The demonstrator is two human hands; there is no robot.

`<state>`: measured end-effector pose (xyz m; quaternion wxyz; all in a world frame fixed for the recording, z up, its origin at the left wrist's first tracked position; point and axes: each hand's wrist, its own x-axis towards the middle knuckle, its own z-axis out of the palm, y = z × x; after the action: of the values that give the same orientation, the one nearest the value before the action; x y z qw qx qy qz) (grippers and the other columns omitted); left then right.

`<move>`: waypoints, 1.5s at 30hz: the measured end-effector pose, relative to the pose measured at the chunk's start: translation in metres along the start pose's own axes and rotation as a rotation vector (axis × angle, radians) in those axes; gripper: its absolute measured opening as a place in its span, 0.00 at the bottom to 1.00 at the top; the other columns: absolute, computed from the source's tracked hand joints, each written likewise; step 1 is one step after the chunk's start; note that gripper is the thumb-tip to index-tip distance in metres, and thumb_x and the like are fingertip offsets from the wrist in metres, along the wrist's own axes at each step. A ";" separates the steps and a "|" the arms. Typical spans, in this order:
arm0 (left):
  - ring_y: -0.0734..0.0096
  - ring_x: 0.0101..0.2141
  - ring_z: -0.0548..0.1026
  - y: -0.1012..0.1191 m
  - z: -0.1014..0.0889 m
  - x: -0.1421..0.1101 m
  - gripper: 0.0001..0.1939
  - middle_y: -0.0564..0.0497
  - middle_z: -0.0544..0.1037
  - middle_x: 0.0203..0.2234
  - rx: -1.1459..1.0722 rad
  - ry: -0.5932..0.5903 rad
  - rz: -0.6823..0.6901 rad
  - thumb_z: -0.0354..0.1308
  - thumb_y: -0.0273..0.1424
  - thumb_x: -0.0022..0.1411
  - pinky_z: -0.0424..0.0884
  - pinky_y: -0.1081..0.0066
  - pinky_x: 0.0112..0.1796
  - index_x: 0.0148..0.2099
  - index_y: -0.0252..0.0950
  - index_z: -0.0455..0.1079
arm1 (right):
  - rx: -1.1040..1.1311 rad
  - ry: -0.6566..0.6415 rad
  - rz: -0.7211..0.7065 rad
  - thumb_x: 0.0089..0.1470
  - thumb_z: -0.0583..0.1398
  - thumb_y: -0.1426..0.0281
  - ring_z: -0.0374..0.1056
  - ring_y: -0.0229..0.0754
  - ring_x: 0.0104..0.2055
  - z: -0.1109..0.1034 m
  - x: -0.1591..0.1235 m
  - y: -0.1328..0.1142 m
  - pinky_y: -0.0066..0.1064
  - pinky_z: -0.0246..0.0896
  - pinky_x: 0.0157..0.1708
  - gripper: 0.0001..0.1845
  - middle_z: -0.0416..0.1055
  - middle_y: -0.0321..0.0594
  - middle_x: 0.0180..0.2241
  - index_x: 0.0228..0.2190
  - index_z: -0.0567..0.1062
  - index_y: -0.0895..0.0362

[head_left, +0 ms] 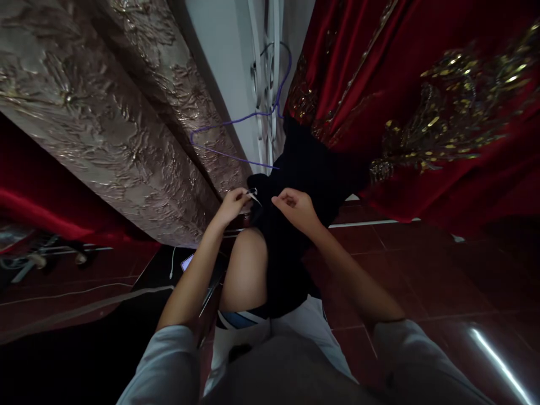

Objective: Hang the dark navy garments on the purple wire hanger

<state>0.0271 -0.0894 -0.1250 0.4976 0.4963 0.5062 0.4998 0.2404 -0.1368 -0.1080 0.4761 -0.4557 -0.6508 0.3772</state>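
A black garment [291, 247] lies over my lap and one leg, and its upper part reaches up to a purple wire hanger [248, 117]. My left hand [233, 208] pinches a small white strip [253, 195] at the garment's left edge; whether it is a label or a tie I cannot tell. To the right, over the black cloth, my right hand [297, 209] has its thumb and forefinger pressed together. Anything between those fingertips is too small to make out. A gap separates the two hands.
Embossed beige fabric [126, 124] hangs at the left. Red cloth with gold sequins [422, 112] hangs at the right. White metal bars [268, 73] stand ahead. A lit phone [187, 262] and a white cable [172, 263] lie by my left arm, above red floor tiles [413, 275].
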 end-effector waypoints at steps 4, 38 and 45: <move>0.70 0.32 0.73 0.038 0.028 -0.020 0.07 0.51 0.76 0.29 0.159 -0.376 0.284 0.66 0.33 0.62 0.69 0.73 0.37 0.36 0.34 0.76 | -0.191 -0.004 -0.065 0.48 0.69 0.52 0.71 0.46 0.42 -0.008 -0.002 0.006 0.36 0.64 0.44 0.25 0.77 0.44 0.39 0.39 0.77 0.58; 0.46 0.62 0.67 0.077 -0.116 0.006 0.09 0.43 0.74 0.58 0.839 0.003 0.631 0.56 0.38 0.65 0.56 0.47 0.66 0.37 0.38 0.70 | -0.011 0.328 -0.103 0.52 0.68 0.69 0.56 0.34 0.25 -0.070 0.083 0.024 0.29 0.59 0.28 0.20 0.56 0.31 0.20 0.16 0.64 0.56; 0.54 0.65 0.62 0.128 -0.044 0.017 0.14 0.49 0.68 0.63 0.707 -0.124 0.928 0.61 0.39 0.69 0.54 0.48 0.68 0.53 0.40 0.69 | 0.023 0.045 -0.039 0.59 0.63 0.64 0.66 0.35 0.29 -0.063 0.043 -0.011 0.27 0.64 0.31 0.12 0.72 0.34 0.25 0.27 0.76 0.58</move>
<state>-0.0160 -0.0719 0.0035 0.0598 0.8303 0.3419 0.4361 0.2932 -0.0957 -0.0695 0.5032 -0.4458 -0.6440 0.3650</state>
